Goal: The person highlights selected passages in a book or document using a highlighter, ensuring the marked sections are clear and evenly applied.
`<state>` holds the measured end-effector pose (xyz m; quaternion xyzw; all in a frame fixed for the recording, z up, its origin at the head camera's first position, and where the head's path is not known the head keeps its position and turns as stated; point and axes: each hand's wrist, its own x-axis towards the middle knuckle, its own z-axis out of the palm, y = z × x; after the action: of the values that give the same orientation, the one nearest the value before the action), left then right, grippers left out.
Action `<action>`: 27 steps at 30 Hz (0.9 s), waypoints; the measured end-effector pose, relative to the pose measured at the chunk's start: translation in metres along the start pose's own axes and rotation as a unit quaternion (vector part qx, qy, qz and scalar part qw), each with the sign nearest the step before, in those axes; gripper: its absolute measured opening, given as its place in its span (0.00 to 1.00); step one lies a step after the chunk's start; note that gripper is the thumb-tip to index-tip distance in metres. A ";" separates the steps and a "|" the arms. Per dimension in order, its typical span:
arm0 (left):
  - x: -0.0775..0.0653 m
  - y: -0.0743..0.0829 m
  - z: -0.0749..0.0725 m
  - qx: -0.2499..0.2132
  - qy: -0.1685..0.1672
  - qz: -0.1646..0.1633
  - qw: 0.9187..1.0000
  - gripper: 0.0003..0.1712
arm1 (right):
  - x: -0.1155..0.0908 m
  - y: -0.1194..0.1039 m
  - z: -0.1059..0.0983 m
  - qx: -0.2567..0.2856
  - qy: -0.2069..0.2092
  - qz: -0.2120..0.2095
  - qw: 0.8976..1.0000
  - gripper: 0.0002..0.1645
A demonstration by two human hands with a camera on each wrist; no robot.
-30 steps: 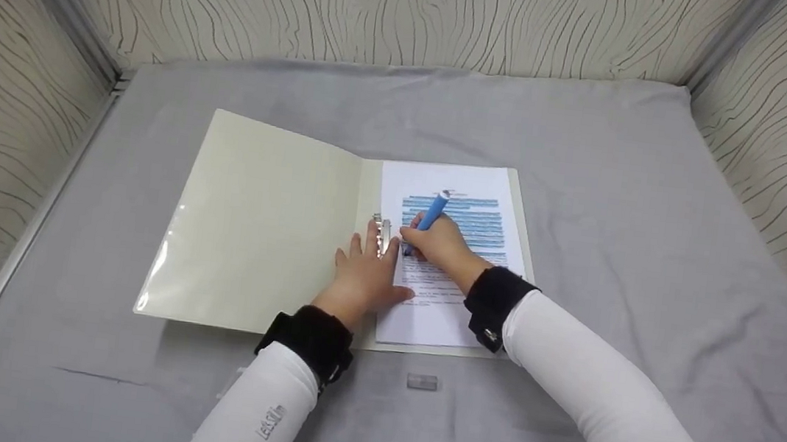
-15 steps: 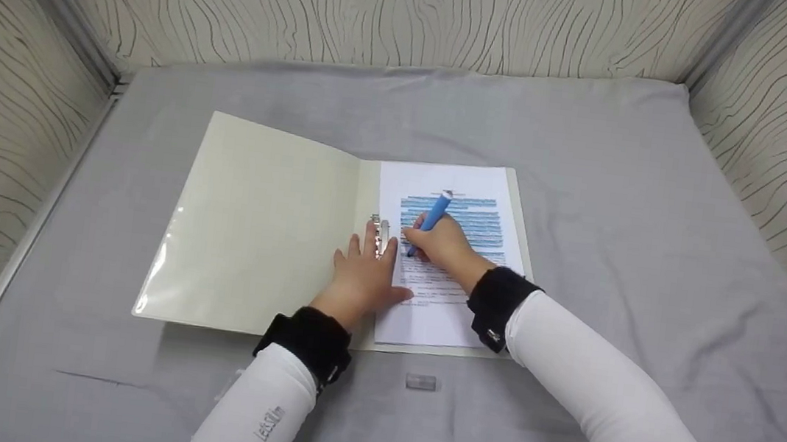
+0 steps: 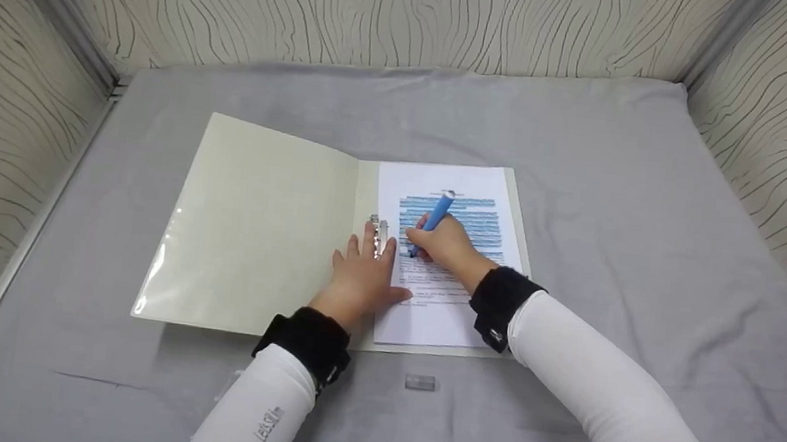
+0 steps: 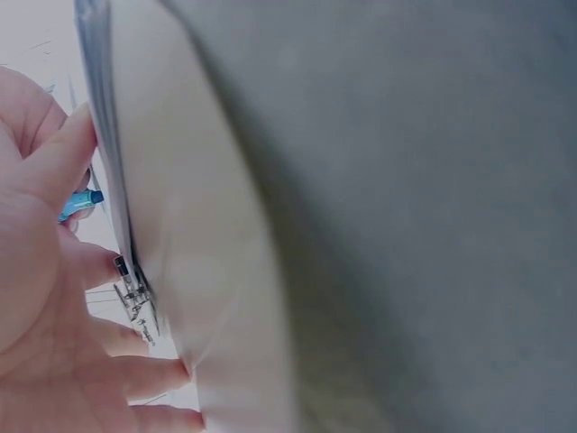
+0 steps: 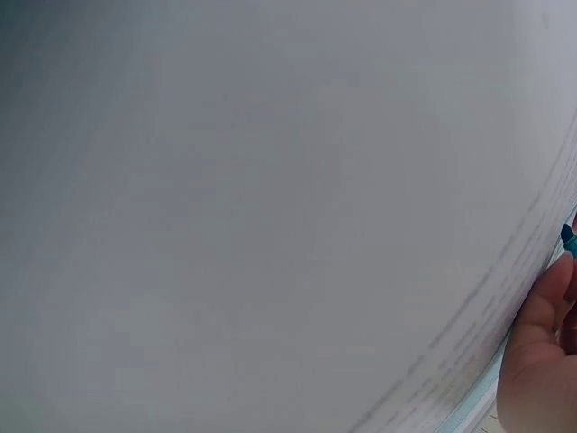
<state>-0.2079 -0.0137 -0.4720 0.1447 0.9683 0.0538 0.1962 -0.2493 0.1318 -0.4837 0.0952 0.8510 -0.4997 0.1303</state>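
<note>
My right hand [image 3: 449, 244] pinches a blue highlighter [image 3: 439, 211], its tip down at the left side of the printed text. In the left wrist view the highlighter's dark tip [image 4: 96, 196] shows past the thumb. The printed sheet [image 3: 441, 326] lies on the right side of an open cream ring binder [image 3: 259, 228]; blue strokes cover the upper lines of text, the lower lines are plain. My left hand [image 3: 363, 277] rests with spread fingers over the binder's metal ring clip [image 3: 380, 238], thumb on the sheet's left edge.
A small grey clear cap [image 3: 420, 382] lies on the grey cloth [image 3: 625, 203] in front of the binder. Another clear piece is mostly hidden beside the left sleeve [image 3: 261, 406]. Wood-grain panels [image 3: 387, 13] stand at the back and both sides.
The right hand with the highlighter has shifted slightly right along a line near the text's left margin. The left hand stays in place on the binder.
</note>
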 end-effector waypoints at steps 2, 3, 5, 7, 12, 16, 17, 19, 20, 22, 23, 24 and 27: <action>0.000 0.000 0.000 0.000 -0.001 -0.001 1.000 0.52 | 0.000 0.000 0.000 -0.001 -0.001 0.003 1.000 0.11; 0.001 0.000 0.001 0.000 -0.002 -0.001 1.000 0.52 | 0.000 0.001 -0.001 -0.003 -0.002 0.003 1.000 0.11; 0.001 0.000 0.001 -0.001 -0.002 -0.001 1.000 0.52 | 0.000 0.001 -0.002 -0.005 -0.002 0.004 1.000 0.10; 0.001 0.000 0.002 -0.003 -0.002 -0.001 1.000 0.52 | 0.000 0.002 -0.002 -0.007 -0.001 0.000 1.000 0.10; 0.001 0.000 0.002 0.004 -0.001 0.000 1.000 0.52 | 0.000 0.004 -0.003 -0.004 0.008 -0.016 1.000 0.10; 0.001 -0.001 0.002 0.005 -0.001 0.001 1.000 0.52 | 0.000 0.005 -0.005 -0.007 0.011 -0.019 1.000 0.10; 0.001 -0.001 0.002 0.005 -0.001 0.000 1.000 0.52 | 0.000 0.005 -0.005 -0.009 0.012 -0.020 1.000 0.10; 0.001 -0.001 0.002 0.005 0.000 0.000 1.000 0.52 | 0.000 0.005 -0.006 -0.008 0.011 -0.021 1.000 0.10; 0.002 -0.001 0.002 0.004 0.000 0.000 1.000 0.52 | 0.000 0.006 -0.006 -0.007 0.010 -0.022 1.000 0.10; 0.001 -0.001 0.002 0.003 0.000 0.000 1.000 0.52 | 0.000 0.006 -0.007 -0.005 0.009 -0.022 1.000 0.10; 0.001 -0.001 0.002 0.004 0.000 0.000 1.000 0.52 | 0.000 0.006 -0.007 -0.005 0.010 -0.022 1.000 0.10; 0.001 -0.001 0.001 0.004 0.000 0.001 1.000 0.52 | 0.000 0.006 -0.007 -0.003 0.009 -0.021 1.000 0.10; 0.000 0.000 0.000 0.006 -0.001 0.001 1.000 0.52 | -0.001 0.007 -0.008 -0.004 0.011 -0.018 1.000 0.11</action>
<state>-0.2076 -0.0139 -0.4725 0.1471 0.9683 0.0481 0.1960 -0.2477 0.1422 -0.4853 0.0850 0.8561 -0.4973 0.1124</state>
